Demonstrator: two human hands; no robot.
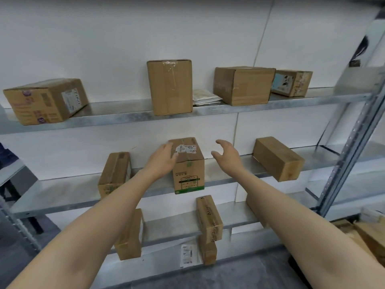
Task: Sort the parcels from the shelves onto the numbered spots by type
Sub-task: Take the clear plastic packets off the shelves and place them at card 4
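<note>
Parcel (pixel 188 163) on middle shelf (pixel 62 195) between hands: left hand (pixel 164 157) flat against its left side, right hand (pixel 227 155) spread, empty, apart.

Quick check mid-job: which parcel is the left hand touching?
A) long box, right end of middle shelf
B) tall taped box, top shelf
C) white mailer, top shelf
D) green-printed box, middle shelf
D: the left hand lies on the top left edge of the green-printed box; the right hand is open beside it, apart.
</note>
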